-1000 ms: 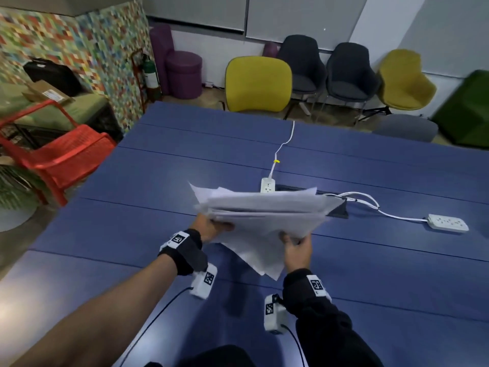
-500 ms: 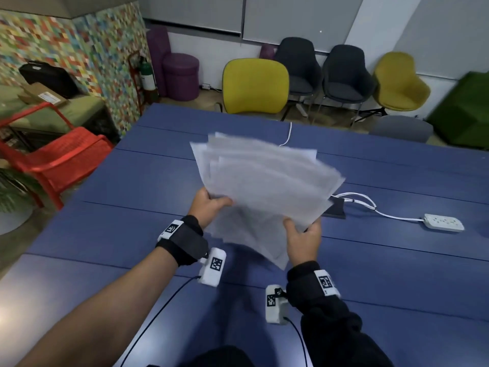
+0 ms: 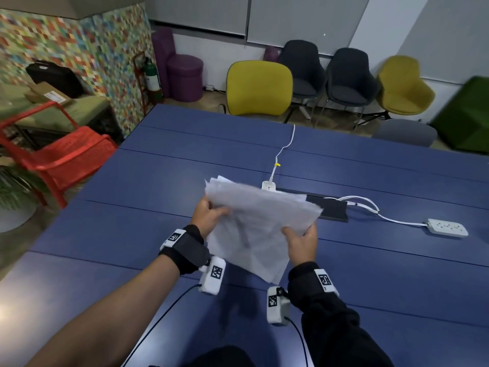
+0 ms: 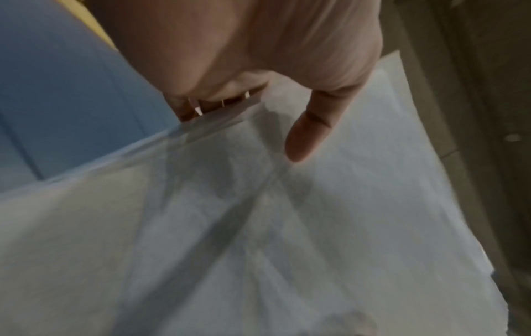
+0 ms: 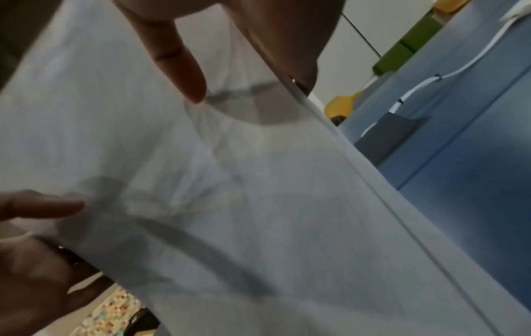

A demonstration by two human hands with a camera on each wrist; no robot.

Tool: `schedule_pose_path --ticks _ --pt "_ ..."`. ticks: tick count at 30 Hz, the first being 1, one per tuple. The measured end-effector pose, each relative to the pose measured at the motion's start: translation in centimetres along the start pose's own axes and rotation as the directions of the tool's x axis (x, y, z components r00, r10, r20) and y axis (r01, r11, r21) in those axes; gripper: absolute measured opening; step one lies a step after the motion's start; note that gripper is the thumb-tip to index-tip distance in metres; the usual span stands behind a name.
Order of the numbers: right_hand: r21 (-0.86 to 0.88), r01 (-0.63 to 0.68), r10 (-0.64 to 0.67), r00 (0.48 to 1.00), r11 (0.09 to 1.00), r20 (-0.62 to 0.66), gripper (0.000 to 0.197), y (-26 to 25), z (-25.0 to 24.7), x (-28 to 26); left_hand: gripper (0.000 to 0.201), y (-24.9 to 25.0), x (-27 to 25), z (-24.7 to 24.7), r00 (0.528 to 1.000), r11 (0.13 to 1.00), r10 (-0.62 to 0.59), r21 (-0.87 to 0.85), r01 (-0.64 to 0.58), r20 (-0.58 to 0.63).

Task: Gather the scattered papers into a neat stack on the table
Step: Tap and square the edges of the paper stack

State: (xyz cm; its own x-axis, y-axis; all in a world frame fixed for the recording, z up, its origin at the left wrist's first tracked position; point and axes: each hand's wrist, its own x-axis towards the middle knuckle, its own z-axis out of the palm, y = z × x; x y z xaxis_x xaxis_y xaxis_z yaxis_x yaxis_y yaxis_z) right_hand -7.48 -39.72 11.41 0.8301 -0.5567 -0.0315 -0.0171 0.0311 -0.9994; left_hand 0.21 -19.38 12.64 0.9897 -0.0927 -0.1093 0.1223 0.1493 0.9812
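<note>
Head view: blue table; white power strip far right, second strip and black cable hatch just behind papers. Papers held above the table, edges uneven, left hand gripping their left side, right hand gripping their right corner. Bare tabletop all round.

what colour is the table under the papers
The table is dark blue, with thin seams across it; the head view shows it best.
</note>
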Motion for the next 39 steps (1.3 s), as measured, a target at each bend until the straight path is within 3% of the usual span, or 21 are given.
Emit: schedule_pose_path --ticks 5,9,13,16,20,24,27,30,39 --pt "0.040 -0.055 0.054 0.998 0.998 0.011 0.038 0.4 0.7 -0.1 0.036 -1.9 0.0 0.0 0.999 0.995 -0.041 0.088 0.043 -0.028" --pt "0.118 0.042 -0.038 0.999 0.992 -0.033 0.042 -1.3 1.1 -0.7 0.027 0.1 -0.6 0.4 0.998 0.998 0.042 0.045 -0.040 -0.037" --pt "0.113 0.155 -0.147 0.986 0.981 -0.074 0.042 -2.4 0.3 -0.7 0.049 1.1 -0.7 -0.4 0.995 0.994 0.102 0.027 -0.102 -0.013" --pt "-0.004 0.123 -0.123 0.992 0.992 -0.021 0.045 -1.3 0.1 -1.1 0.064 -0.4 -0.7 -0.5 0.998 0.998 0.054 0.034 -0.054 -0.013" --pt "-0.018 0.045 -0.045 0.999 0.999 0.032 0.056 0.2 0.4 -1.1 0.042 -1.3 -1.0 0.1 0.999 1.000 0.008 0.022 -0.007 -0.037" --pt "-0.054 0.043 -0.042 0.999 0.998 0.035 0.051 0.2 0.1 -0.7 0.050 -1.6 -0.6 -1.0 0.998 1.000 0.019 0.000 -0.019 -0.053" --pt "-0.024 0.028 -0.026 0.998 0.999 0.061 0.059 0.3 0.5 -0.8 0.054 -2.1 -0.8 -0.5 1.000 0.999 -0.012 0.038 0.012 -0.008" --pt "0.009 0.046 -0.046 0.997 0.999 0.061 0.056 0.1 1.1 -0.8 0.048 -2.4 -1.1 0.1 1.000 0.999 -0.027 0.036 0.027 -0.005" --pt "-0.014 0.071 -0.070 0.997 0.997 0.023 0.051 0.4 0.5 -0.3 0.052 -2.4 -1.2 0.0 0.997 0.996 -0.009 0.086 0.015 -0.075"
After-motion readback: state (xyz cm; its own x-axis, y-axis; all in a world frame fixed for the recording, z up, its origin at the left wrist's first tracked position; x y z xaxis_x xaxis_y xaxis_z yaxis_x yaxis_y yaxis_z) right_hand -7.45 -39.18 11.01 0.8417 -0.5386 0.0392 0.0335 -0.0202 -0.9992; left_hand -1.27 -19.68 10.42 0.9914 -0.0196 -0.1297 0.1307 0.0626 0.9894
